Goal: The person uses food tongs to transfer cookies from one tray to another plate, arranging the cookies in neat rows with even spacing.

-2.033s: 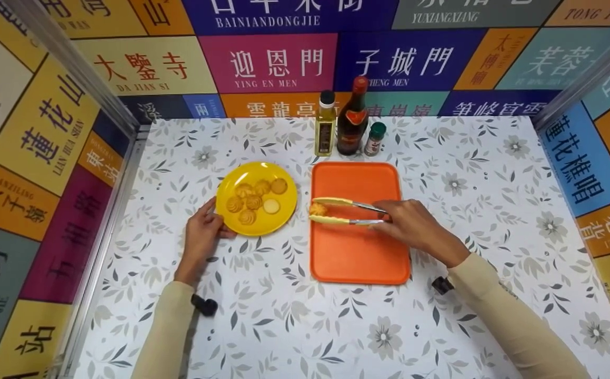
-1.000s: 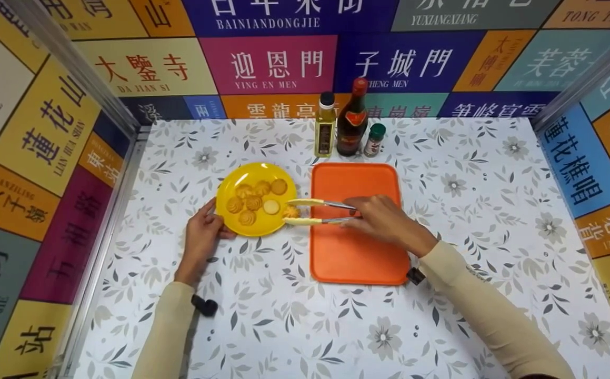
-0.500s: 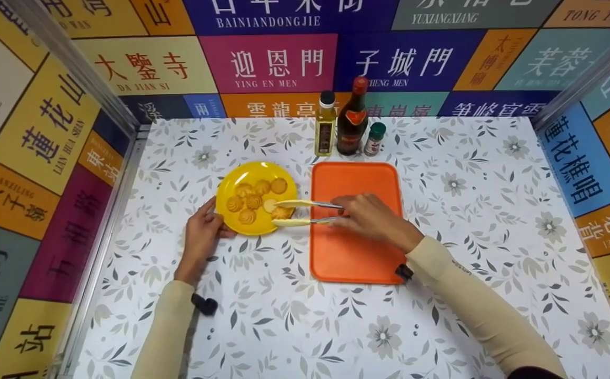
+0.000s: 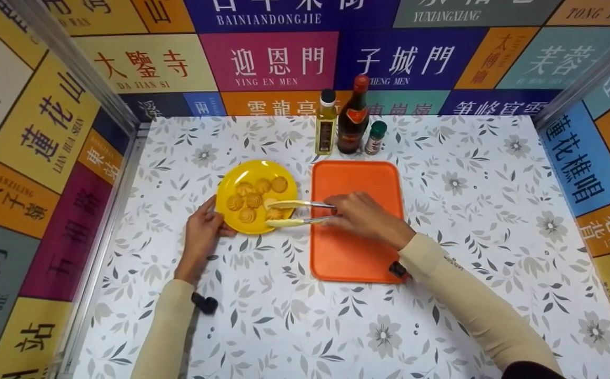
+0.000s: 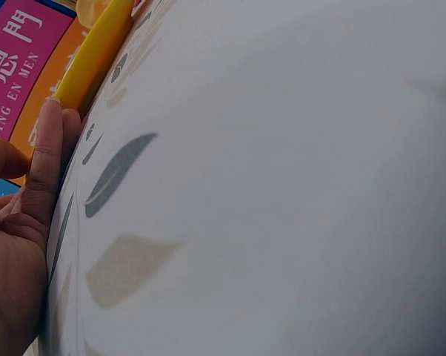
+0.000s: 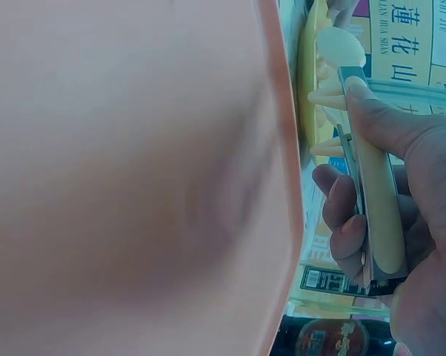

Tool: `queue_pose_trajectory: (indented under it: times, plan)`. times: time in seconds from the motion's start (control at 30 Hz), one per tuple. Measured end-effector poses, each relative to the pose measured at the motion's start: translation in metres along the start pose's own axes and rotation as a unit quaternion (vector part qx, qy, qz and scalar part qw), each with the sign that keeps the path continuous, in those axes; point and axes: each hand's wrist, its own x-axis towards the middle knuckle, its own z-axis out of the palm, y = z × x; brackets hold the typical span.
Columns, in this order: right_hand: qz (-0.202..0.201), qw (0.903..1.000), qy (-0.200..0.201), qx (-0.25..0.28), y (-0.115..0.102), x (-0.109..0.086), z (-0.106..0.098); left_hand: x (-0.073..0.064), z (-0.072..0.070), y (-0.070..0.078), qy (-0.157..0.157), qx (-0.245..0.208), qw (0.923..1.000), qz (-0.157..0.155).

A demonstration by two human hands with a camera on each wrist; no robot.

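In the head view my right hand (image 4: 360, 215) grips a pair of tongs (image 4: 297, 204) with pale yellow tips and metal arms. The right wrist view shows its fingers and thumb around the tongs' handle (image 6: 381, 200). The spread tips lie over the right side of a yellow plate (image 4: 241, 225), with a piped cookie (image 4: 273, 214) between them. Several other round cookies (image 4: 235, 202) lie on the plate, one of them partly covered by the upper tip. My left hand (image 4: 203, 231) rests at the plate's left edge, its extended fingers touching the rim (image 5: 90, 70).
An orange tray (image 4: 355, 263) lies right of the plate, under my right hand. Behind it stand an oil bottle (image 4: 326, 129), a dark red-capped bottle (image 4: 350, 134) and a small green-capped jar (image 4: 375, 139). The table (image 4: 294, 326) has a leaf-patterned cover, with printed walls around it.
The tongs have moved left from above the orange tray to the yellow plate, carrying the cookie onto its right side. My left hand has stayed at the plate's edge.
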Motion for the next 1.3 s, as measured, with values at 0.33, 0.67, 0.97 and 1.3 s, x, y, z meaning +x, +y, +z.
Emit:
queue_pose_trajectory:
  times: [0.33,0.67,0.97,1.3]
  plan:
    - [0.005,0.9996,-0.018,0.02,-0.006,0.009,0.001,0.0,-0.001,-0.001,0.003,0.005,1.0,-0.004]
    - [0.02,0.999,-0.03,0.028,-0.008,0.015,0.003,-0.001,-0.001,0.001,0.002,0.003,1.0,-0.007]
    - [0.027,0.9982,-0.04,0.036,-0.011,0.02,0.0,0.001,-0.001,-0.002,0.005,0.004,1.0,-0.004]
    - [0.036,0.9988,-0.029,-0.015,-0.015,0.024,0.0,-0.002,0.0,0.001,0.007,0.036,0.9993,0.0]
